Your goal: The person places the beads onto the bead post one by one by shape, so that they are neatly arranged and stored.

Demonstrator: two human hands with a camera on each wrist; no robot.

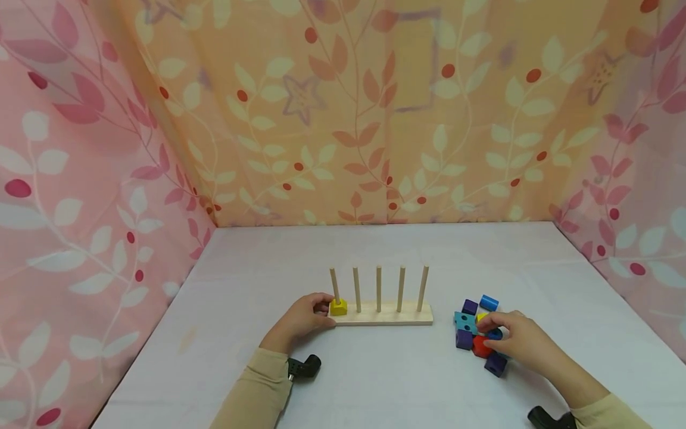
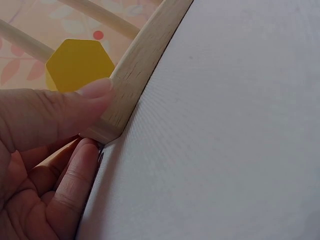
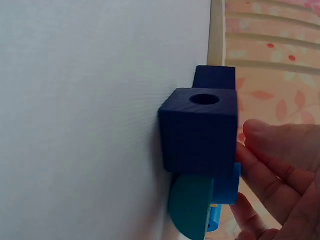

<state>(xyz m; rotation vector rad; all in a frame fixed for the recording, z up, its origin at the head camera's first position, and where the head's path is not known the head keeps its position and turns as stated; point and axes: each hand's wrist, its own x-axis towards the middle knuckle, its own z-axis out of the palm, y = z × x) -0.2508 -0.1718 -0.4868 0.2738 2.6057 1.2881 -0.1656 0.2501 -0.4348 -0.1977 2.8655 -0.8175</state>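
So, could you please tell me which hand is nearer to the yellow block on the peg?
Left. The left hand holds the wooden base beside the yellow block; the right hand rests on the loose blocks.

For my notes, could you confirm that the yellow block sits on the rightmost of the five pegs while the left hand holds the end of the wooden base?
Not quite: the yellow block sits on the leftmost peg, not the rightmost, as the head view shows. The rest stands: the left hand holds the end of the wooden base, which carries five pegs.
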